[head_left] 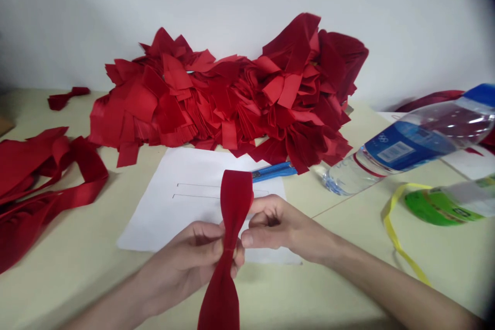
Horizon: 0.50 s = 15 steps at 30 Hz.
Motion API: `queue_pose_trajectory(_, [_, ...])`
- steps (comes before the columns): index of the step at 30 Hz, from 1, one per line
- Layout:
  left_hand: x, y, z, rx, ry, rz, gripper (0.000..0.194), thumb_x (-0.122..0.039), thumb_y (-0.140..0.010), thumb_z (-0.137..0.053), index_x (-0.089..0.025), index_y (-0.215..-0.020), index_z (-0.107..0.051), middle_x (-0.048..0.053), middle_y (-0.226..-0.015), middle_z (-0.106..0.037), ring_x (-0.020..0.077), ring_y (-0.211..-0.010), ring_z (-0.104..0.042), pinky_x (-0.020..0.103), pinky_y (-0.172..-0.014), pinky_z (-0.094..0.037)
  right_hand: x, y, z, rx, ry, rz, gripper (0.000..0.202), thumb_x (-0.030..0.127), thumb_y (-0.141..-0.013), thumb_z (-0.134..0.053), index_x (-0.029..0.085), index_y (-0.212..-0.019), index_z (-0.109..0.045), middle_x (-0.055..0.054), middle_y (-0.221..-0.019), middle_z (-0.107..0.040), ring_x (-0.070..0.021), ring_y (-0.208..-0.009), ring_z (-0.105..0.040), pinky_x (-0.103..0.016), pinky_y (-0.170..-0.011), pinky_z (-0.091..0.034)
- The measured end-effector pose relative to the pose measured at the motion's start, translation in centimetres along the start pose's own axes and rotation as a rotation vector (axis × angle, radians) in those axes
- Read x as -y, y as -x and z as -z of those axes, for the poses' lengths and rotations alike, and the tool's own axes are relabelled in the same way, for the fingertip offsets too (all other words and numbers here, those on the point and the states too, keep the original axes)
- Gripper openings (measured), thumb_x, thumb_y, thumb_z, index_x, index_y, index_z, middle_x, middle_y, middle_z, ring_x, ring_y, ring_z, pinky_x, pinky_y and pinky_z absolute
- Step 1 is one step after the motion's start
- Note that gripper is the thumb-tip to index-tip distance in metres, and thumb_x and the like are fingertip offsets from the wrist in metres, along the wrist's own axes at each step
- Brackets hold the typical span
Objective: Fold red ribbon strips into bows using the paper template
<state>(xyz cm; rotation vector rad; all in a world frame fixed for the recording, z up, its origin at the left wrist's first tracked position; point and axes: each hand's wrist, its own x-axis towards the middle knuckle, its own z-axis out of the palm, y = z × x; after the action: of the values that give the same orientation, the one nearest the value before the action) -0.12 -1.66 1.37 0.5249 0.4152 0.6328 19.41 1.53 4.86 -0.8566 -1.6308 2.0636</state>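
Note:
A red velvet ribbon [236, 196] stands upright in front of me, narrowed at its middle and wider above and below. My left hand [201, 252] pinches that narrow middle from the left, its fingertips partly behind the ribbon. On the right side, my right hand [276, 224] has its fingers curled, with the index finger reaching behind the ribbon's upper part and the thumb close to the pinched middle. Whether the right fingertips grip the ribbon is hidden. Under both hands lies a white paper sheet [154, 216] with printed lines.
A big heap of red fabric pieces [216, 98] lies at the back. More red ribbon [88, 170] is at the left, with a small red bow [67, 98] behind. A blue cutter [273, 171], water bottle [410, 139], green-labelled bottle [444, 203] and yellow strip [398, 237] lie rightward.

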Motion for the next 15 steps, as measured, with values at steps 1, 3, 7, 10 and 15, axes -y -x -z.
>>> queue_pose_trajectory(1, [0.0,0.0,-0.1,-0.002,0.005,0.002,0.013,-0.024,-0.079,-0.064,-0.014,-0.084,-0.071,0.004,-0.077,-0.065,0.0106,-0.068,-0.055,0.023,-0.066,-0.037,0.0,-0.1,-0.1,0.021,-0.048,0.013,0.017,0.022,-0.081,-0.059,0.012,-0.095,-0.064,0.003,-0.06,-0.056,-0.0018,-0.043,-0.034,-0.017,-0.043,-0.025])
queue_pose_trajectory(3, [0.1,0.1,-0.1,0.001,0.011,0.01,0.014,-0.024,-0.079,-0.064,-0.012,-0.083,-0.07,0.005,-0.076,-0.065,0.0105,-0.068,-0.056,0.023,-0.066,-0.037,-0.1,-0.3,-0.3,0.063,-0.187,0.045,0.014,0.017,-0.08,-0.06,0.012,-0.091,-0.065,0.0,-0.065,-0.061,-0.0037,-0.048,-0.047,-0.017,-0.05,-0.036])
queue_pose_trajectory(7, [0.2,0.1,0.0,0.028,0.047,0.015,0.01,-0.023,-0.078,-0.065,-0.014,-0.079,-0.069,0.005,-0.075,-0.066,0.0108,-0.067,-0.057,0.022,-0.065,-0.038,-0.3,-0.8,-0.8,0.132,-0.345,0.086,0.01,0.012,-0.079,-0.058,0.011,-0.084,-0.067,-0.002,-0.065,-0.063,-0.0119,-0.062,-0.062,-0.027,-0.067,-0.048])
queue_pose_trajectory(10, [0.4,-0.1,0.1,-0.025,0.063,0.02,0.007,-0.017,-0.08,-0.062,-0.014,-0.08,-0.068,0.004,-0.072,-0.063,0.01,-0.066,-0.056,0.022,-0.064,-0.04,-0.5,-1.0,-0.9,0.08,-0.336,0.094,0.01,0.013,-0.079,-0.059,0.01,-0.083,-0.068,-0.003,-0.065,-0.064,-0.0124,-0.061,-0.063,-0.028,-0.067,-0.049])
queue_pose_trajectory(15, [0.3,-0.3,-0.4,-0.11,0.066,0.023,0.01,-0.016,-0.08,-0.063,-0.016,-0.089,-0.067,0.002,-0.074,-0.061,0.0103,-0.07,-0.059,0.022,-0.068,-0.046,-0.5,-0.9,-1.1,-0.032,-0.265,0.068,0.011,0.017,-0.077,-0.064,0.009,-0.082,-0.067,-0.003,-0.064,-0.064,-0.01,-0.058,-0.061,-0.024,-0.064,-0.048])
